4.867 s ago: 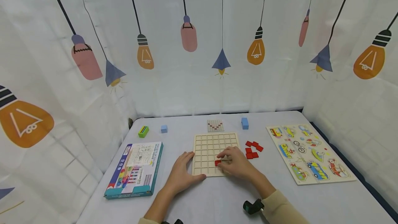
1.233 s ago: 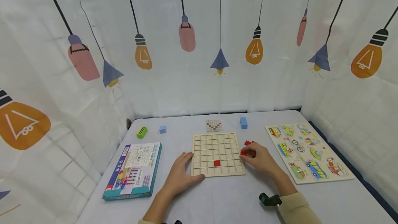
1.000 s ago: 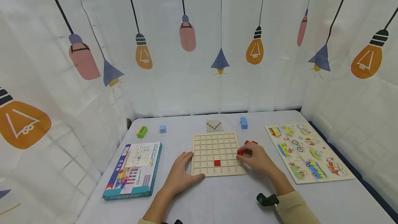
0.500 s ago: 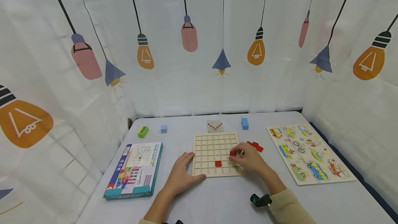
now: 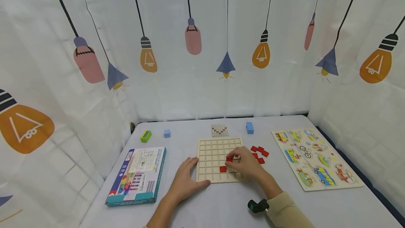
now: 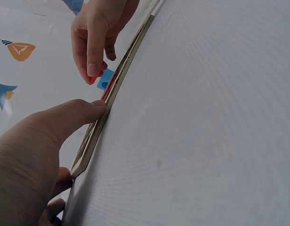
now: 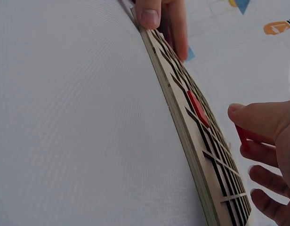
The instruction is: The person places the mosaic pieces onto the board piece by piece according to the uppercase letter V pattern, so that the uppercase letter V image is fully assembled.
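Observation:
A square wooden grid board lies at mid-table, with one red square tile in a cell of its near part. My left hand rests against the board's left side. Its fingers are spread and fairly straight, and the thumb touches the near edge. Between thumb and fingers my right hand pinches another red square tile, held just above the board, behind and right of the placed one. Several loose red tiles lie right of the board.
Behind the board lies a small patterned grid card. Blue blocks and a green striped block stand toward the back. A flat box is at left, a picture puzzle board at right.
My right hand let go of the first red tile on the board, took another from the loose tiles and carried it left over the board. My left hand has stayed at the board's side.

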A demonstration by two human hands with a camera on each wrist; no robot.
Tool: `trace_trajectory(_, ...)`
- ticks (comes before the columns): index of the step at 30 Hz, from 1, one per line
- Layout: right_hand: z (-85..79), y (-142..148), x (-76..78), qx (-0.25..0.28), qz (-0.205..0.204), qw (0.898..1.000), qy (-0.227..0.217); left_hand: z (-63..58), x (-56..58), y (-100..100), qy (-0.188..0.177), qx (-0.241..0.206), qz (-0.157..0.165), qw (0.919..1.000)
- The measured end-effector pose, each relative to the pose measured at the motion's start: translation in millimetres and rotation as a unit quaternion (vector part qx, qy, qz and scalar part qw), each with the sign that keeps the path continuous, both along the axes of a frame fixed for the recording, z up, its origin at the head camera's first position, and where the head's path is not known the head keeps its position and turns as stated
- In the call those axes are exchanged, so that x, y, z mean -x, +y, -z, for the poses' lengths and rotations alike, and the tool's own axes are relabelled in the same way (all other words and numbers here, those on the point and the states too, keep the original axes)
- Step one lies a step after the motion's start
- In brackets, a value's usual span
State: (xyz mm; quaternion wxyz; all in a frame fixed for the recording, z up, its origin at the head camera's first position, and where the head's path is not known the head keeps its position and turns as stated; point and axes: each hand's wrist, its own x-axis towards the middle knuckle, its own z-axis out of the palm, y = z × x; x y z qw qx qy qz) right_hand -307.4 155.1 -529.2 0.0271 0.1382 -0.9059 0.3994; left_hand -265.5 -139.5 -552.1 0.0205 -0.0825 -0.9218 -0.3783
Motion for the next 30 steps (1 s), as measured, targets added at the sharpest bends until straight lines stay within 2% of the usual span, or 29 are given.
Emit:
trace_trajectory(7,3.2,-11.3,1.1,-0.019,-0.016,1.0,0.015,5.1,-2.3,0.4,0.001,0.008,-0.006,0.9999)
trace_trajectory(15,4.9,-24.3,3.9,-0.018,-0.038,0.999,0.032,1.0,-2.4,-0.3,0.0,0.005,0.0,1.0)
trace_trajectory(30,7.5,-41.8,10.7,-0.035,-0.047,0.997,0.041,-1.7,-0.8,-0.1,0.006,-0.002,0.007,1.0)
